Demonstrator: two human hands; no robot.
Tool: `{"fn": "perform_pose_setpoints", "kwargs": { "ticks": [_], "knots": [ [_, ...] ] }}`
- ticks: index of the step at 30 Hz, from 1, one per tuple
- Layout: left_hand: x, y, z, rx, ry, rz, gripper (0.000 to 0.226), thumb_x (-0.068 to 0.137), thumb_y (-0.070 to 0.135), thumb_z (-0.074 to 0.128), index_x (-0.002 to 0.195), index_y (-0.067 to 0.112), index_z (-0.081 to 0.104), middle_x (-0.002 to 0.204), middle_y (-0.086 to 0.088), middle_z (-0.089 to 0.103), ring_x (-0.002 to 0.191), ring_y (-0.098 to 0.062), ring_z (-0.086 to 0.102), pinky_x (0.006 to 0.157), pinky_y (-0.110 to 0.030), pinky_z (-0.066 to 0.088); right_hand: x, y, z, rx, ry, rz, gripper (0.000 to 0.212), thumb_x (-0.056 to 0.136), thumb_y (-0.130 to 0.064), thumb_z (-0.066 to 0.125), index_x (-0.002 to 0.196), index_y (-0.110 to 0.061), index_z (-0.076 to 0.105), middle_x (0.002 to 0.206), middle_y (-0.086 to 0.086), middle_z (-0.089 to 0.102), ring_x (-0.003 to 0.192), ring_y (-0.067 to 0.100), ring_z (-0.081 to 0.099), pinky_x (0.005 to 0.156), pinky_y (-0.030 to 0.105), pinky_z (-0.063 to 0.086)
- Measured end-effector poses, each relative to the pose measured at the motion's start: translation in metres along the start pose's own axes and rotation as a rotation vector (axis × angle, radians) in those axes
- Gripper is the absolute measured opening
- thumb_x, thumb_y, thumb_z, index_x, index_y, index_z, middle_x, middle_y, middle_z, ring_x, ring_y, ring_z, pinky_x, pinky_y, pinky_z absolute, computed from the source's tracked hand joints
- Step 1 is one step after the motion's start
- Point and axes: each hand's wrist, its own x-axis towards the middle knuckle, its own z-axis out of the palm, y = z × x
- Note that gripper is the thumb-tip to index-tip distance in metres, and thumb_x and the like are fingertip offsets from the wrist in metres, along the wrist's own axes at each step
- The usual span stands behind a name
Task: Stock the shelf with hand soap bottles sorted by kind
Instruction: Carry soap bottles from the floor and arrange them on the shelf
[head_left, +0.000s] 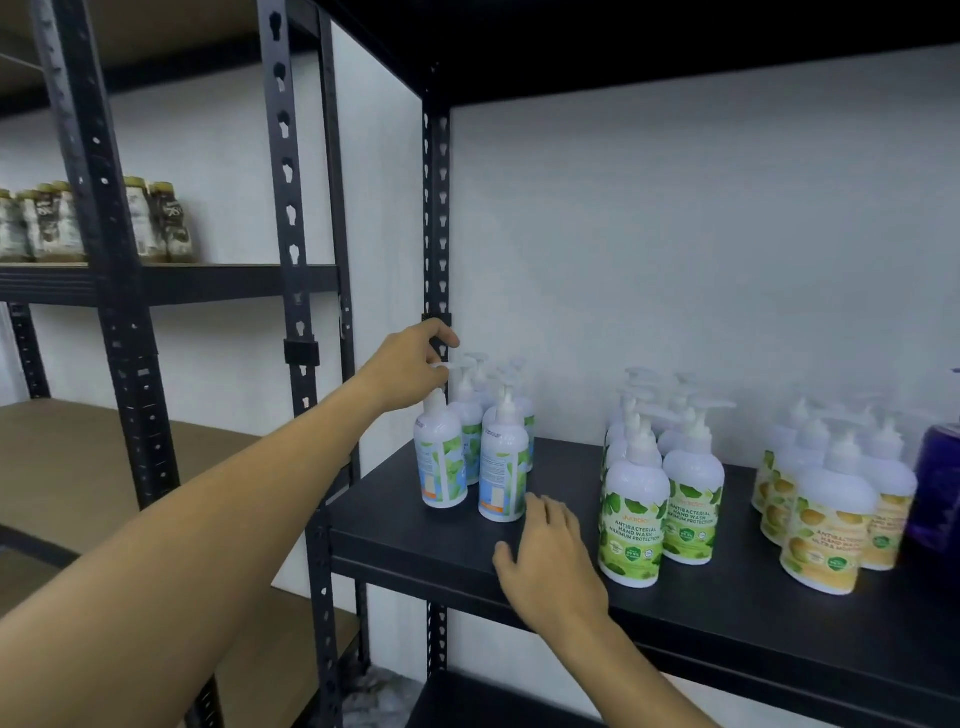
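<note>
On the black shelf (405, 525) stand three groups of white pump bottles. At the left is a cluster with blue-green labels; my left hand (410, 364) pinches the pump head of its front-left bottle (439, 457), which stands upright on the shelf. Beside it is another blue-green bottle (503, 467). My right hand (545, 561) rests open on the shelf just in front of that bottle, holding nothing. In the middle stand green-leaf antibacterial bottles (634, 514). To the right are yellow-label bottles (831, 525).
A purple bottle (935, 483) is at the right edge. A black upright post (436, 218) rises behind my left hand. The neighbouring rack at the left holds several brown jars (166, 223) and bare brown boards (62, 457).
</note>
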Motion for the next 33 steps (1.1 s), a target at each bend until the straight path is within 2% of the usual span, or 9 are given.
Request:
{"fn": "perform_pose_setpoints", "kwargs": {
  "ticks": [5, 11, 14, 17, 20, 24, 28, 31, 33],
  "knots": [
    [0.007, -0.011, 0.016, -0.003, 0.014, -0.019, 0.032, 0.090, 0.007, 0.056, 0.119, 0.022, 0.056, 0.095, -0.007, 0.061, 0.069, -0.009, 0.052, 0.055, -0.015, 0.037, 0.004, 0.002, 0.002, 0.010, -0.014, 0.077, 0.070, 0.097, -0.037, 0.048, 0.153, -0.006, 0.020, 0.156, 0.008, 0.029, 0.147, 0.023, 0.020, 0.118, 0.035, 0.027],
    [0.004, -0.015, 0.030, -0.086, 0.077, -0.005, 0.030, 0.093, 0.007, 0.053, 0.121, 0.019, 0.056, 0.095, -0.005, 0.059, 0.070, -0.005, 0.051, 0.050, -0.004, 0.038, 0.006, 0.002, -0.002, 0.062, -0.002, 0.110, 0.062, 0.096, -0.035, 0.053, 0.147, -0.008, 0.030, 0.146, 0.007, 0.038, 0.137, 0.021, 0.034, 0.108, 0.032, 0.036],
    [-0.006, -0.018, 0.040, -0.151, 0.128, 0.024, 0.035, 0.092, 0.010, 0.056, 0.125, 0.021, 0.055, 0.104, -0.003, 0.059, 0.069, -0.009, 0.053, 0.059, -0.009, 0.043, 0.006, 0.002, -0.005, 0.083, -0.004, 0.105, 0.060, 0.096, -0.035, 0.053, 0.145, -0.008, 0.032, 0.144, 0.007, 0.041, 0.135, 0.021, 0.037, 0.106, 0.031, 0.037],
    [-0.026, -0.027, 0.049, -0.216, 0.272, 0.045, 0.041, 0.092, 0.014, 0.059, 0.132, 0.024, 0.051, 0.111, 0.004, 0.055, 0.082, -0.007, 0.054, 0.070, -0.013, 0.043, 0.005, 0.002, -0.007, 0.102, -0.003, 0.106, 0.059, 0.096, -0.034, 0.054, 0.145, -0.009, 0.032, 0.143, 0.006, 0.042, 0.133, 0.021, 0.038, 0.104, 0.031, 0.037],
    [-0.053, -0.044, 0.070, -0.339, 0.444, -0.132, 0.042, 0.091, 0.024, 0.065, 0.130, 0.025, 0.050, 0.114, 0.003, 0.054, 0.093, -0.016, 0.057, 0.078, -0.024, 0.048, 0.008, 0.002, -0.005, 0.153, 0.006, 0.118, 0.062, 0.095, -0.038, 0.056, 0.146, -0.011, 0.033, 0.142, 0.006, 0.044, 0.131, 0.022, 0.041, 0.102, 0.033, 0.040],
    [-0.082, -0.056, 0.106, -0.394, 0.393, -0.300, 0.065, 0.078, 0.039, 0.079, 0.131, 0.020, 0.046, 0.120, -0.002, 0.053, 0.103, -0.018, 0.057, 0.082, -0.031, 0.051, 0.018, -0.001, -0.004, 0.341, 0.072, 0.175, 0.072, 0.091, -0.043, 0.062, 0.149, -0.015, 0.031, 0.144, 0.006, 0.044, 0.130, 0.023, 0.046, 0.099, 0.035, 0.042],
    [-0.085, -0.056, 0.123, -0.368, 0.353, -0.308, 0.071, 0.067, 0.040, 0.086, 0.121, 0.020, 0.045, 0.113, 0.005, 0.055, 0.093, -0.006, 0.056, 0.073, -0.021, 0.046, 0.032, 0.000, -0.005, 0.491, 0.108, 0.165, 0.079, 0.087, -0.033, 0.072, 0.151, -0.015, 0.029, 0.148, 0.007, 0.042, 0.128, 0.018, 0.046, 0.091, 0.022, 0.034],
    [-0.079, -0.060, 0.128, -0.294, 0.321, -0.300, 0.070, 0.064, 0.047, 0.086, 0.114, 0.024, 0.043, 0.108, 0.005, 0.061, 0.090, -0.009, 0.062, 0.075, -0.034, 0.056, 0.042, -0.001, -0.003, 0.576, 0.096, 0.138, 0.075, 0.085, -0.024, 0.075, 0.148, -0.017, 0.034, 0.140, 0.004, 0.048, 0.107, 0.006, 0.046, 0.086, 0.017, 0.034],
    [-0.075, -0.064, 0.127, -0.264, 0.310, -0.302, 0.067, 0.064, 0.049, 0.084, 0.111, 0.026, 0.041, 0.106, 0.005, 0.063, 0.089, -0.012, 0.064, 0.075, -0.039, 0.057, 0.050, 0.000, 0.002, 0.592, 0.086, 0.115, 0.073, 0.083, -0.023, 0.076, 0.145, -0.018, 0.037, 0.135, 0.002, 0.053, 0.104, 0.005, 0.050, 0.079, 0.013, 0.038]
  ]
}}
